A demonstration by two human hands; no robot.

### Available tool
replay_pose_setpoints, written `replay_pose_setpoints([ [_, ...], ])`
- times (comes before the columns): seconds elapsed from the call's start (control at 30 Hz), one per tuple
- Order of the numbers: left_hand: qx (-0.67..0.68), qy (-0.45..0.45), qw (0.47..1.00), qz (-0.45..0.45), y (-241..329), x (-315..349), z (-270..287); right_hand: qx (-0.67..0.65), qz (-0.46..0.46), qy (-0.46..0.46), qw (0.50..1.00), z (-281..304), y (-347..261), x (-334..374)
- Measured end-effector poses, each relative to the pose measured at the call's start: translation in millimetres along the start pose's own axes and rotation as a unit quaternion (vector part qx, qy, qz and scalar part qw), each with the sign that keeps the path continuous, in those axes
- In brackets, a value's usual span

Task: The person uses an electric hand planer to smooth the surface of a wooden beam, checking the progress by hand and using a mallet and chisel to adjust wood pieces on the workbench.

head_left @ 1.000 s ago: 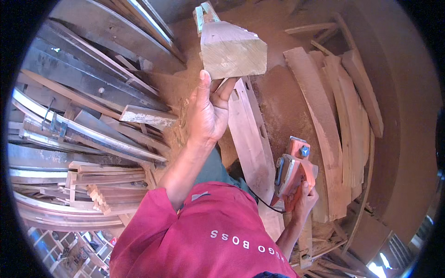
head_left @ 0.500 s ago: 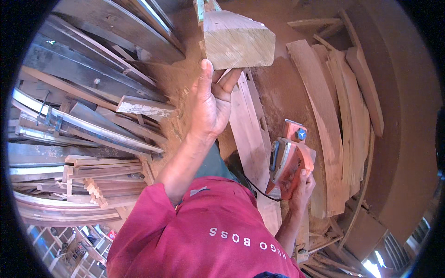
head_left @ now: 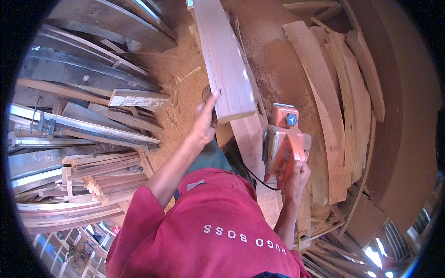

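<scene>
A thick, pale wooden beam stretches away from me, its near end at the middle of the view. My left hand grips that end from the left, thumb along the side face and the other fingers mostly hidden beneath. On the right, my right hand is closed around the handle of an orange electric hand planer with a blue front knob. The planer is apart from the beam, and its black cord runs off to the left. Below the beam lies a flat pale board.
Long rough boards lie stacked to the right. Leaning planks and frame pieces crowd the left side, with shorter battens piled nearer. Sawdust and shavings cover the floor beside the beam.
The beam's near end has come down and toward me, so its long face now shows instead of its end. My left hand moved down with it; the planer rose slightly and shifted left.
</scene>
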State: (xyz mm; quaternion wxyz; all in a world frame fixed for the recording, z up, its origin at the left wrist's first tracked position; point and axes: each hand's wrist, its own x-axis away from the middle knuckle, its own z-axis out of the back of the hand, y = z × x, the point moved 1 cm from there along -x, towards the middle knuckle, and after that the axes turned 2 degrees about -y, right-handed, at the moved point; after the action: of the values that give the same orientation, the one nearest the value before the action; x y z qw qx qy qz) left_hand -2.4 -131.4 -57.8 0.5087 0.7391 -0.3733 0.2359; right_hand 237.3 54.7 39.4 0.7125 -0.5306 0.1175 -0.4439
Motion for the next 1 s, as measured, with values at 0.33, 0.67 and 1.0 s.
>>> replay_pose_setpoints([
  [0.33, -0.033, -0.027, 0.998, 0.043, -91.8, -76.0, 78.5, -0.11, -0.098, -0.222, 0.964, -64.1, 45.8, -30.3],
  [0.67, -0.056, -0.038, 0.995, 0.076, -105.1, -77.1, 97.7, -0.037, -0.017, -0.24, 0.97, -86.2, 79.9, -15.5],
  [1.0, -0.035, -0.034, 0.994, 0.095, -101.5, -79.6, 104.0, 0.008, -0.027, -0.273, 0.962, -96.4, 82.8, -32.7],
])
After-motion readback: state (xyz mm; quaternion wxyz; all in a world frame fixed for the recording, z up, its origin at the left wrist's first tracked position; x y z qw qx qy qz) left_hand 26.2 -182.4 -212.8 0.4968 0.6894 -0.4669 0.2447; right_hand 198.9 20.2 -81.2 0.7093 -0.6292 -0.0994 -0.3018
